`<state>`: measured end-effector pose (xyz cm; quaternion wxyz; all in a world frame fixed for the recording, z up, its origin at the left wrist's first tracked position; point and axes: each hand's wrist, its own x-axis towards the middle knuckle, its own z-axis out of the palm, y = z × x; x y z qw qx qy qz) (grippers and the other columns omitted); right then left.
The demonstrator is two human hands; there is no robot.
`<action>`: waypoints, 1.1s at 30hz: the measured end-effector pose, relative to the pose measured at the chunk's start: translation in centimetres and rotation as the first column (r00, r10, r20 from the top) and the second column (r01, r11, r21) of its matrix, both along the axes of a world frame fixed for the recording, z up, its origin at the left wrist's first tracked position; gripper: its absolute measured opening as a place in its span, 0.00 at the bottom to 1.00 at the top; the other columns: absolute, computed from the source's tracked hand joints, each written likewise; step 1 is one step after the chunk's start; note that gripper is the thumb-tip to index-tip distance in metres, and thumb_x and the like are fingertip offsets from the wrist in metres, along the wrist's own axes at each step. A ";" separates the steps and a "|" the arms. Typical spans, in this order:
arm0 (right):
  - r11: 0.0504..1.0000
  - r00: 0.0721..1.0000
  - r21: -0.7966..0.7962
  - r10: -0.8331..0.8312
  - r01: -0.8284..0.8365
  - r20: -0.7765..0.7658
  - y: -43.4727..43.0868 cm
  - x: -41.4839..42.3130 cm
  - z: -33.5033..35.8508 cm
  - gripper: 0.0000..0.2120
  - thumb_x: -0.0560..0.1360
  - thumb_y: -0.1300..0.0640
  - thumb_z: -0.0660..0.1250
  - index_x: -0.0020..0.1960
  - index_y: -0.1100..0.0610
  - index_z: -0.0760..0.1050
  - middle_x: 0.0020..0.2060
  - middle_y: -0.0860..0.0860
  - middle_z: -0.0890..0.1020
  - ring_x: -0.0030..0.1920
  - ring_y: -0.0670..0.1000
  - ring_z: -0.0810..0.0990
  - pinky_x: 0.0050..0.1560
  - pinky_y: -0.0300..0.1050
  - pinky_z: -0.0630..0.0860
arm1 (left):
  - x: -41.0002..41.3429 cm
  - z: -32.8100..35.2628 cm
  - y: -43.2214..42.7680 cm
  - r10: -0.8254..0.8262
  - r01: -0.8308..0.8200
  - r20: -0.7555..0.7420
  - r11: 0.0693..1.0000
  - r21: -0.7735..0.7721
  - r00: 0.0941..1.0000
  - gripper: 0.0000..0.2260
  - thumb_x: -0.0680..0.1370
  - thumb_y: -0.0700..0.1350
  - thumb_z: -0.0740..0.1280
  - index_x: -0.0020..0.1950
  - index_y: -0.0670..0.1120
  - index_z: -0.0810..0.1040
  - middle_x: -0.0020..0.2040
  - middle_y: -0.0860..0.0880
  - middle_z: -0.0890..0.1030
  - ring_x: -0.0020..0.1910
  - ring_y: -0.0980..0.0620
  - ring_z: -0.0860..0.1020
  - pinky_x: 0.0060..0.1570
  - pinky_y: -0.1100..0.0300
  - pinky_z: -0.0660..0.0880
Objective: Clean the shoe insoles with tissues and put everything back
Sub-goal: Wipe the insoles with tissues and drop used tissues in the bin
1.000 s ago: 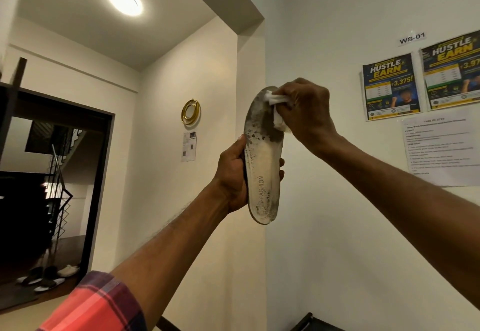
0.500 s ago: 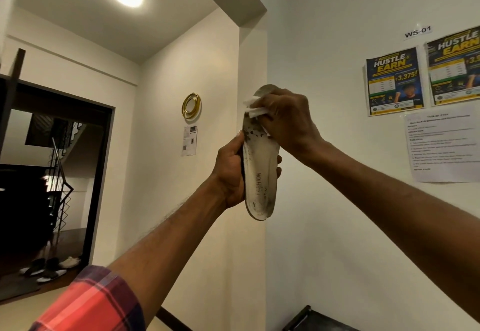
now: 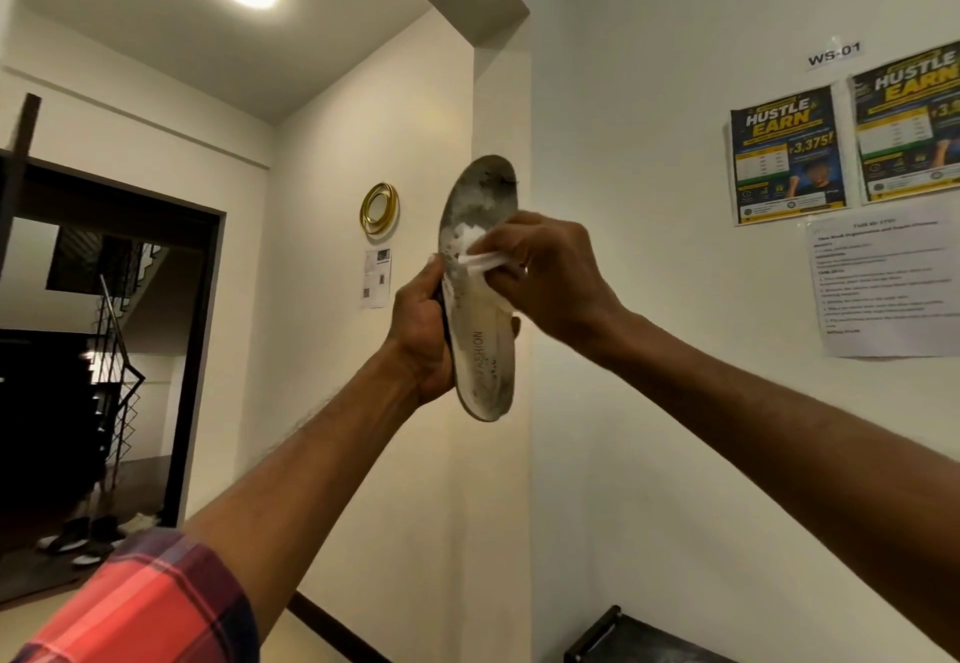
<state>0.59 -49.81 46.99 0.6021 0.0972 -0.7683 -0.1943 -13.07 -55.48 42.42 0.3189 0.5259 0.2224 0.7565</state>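
I hold a dirty white shoe insole (image 3: 483,350) upright in front of me, toe end up, with dark grime on its upper part and the word FASHION near the heel. My left hand (image 3: 421,340) grips its left edge around the middle. My right hand (image 3: 545,272) pinches a crumpled white tissue (image 3: 480,259) and presses it against the insole's middle, just below the grimy toe area. The shoe itself is out of sight.
A white wall corner stands right behind the insole. Posters (image 3: 787,155) and a printed sheet (image 3: 883,277) hang on the right wall. A dark rack edge (image 3: 597,636) shows at the bottom. Shoes (image 3: 83,540) lie on the floor beyond the dark doorway at left.
My right hand with the tissue has slid down the insole from the toe end to its middle, uncovering the grimy tip. The left hand keeps its grip.
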 end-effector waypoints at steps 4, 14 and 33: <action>0.995 0.995 -0.085 0.052 -0.059 -0.082 0.2 -1.2 0.4 0.09 0.71 0.63 0.77 0.50 0.62 0.85 0.44 0.55 0.85 0.42 0.51 0.83 0.42 0.36 0.80 | -2.3 -0.3 -0.4 0.006 -0.004 0.036 0.999 -0.046 0.999 0.31 0.82 0.63 0.52 0.73 0.43 0.74 0.55 0.37 0.81 0.48 0.41 0.80 0.54 0.45 0.77; 0.944 0.985 -0.283 0.170 -0.171 -0.027 0.8 -12.2 -5.4 0.07 0.72 0.59 0.77 0.49 0.60 0.85 0.41 0.53 0.85 0.38 0.46 0.80 0.38 0.25 0.71 | -10.6 -5.2 -1.7 0.149 -0.139 0.125 0.986 -0.088 0.981 0.28 0.83 0.63 0.50 0.70 0.46 0.77 0.54 0.40 0.83 0.47 0.42 0.80 0.54 0.45 0.77; 0.606 0.742 -0.789 0.483 0.101 0.465 10.2 -38.5 -54.7 0.05 0.70 0.61 0.74 0.46 0.56 0.85 0.40 0.52 0.85 0.39 0.49 0.82 0.42 0.41 0.78 | -31.6 -52.6 6.1 0.633 -0.100 0.495 0.670 -0.736 0.594 0.24 0.84 0.58 0.53 0.64 0.44 0.80 0.51 0.39 0.85 0.48 0.41 0.83 0.52 0.49 0.78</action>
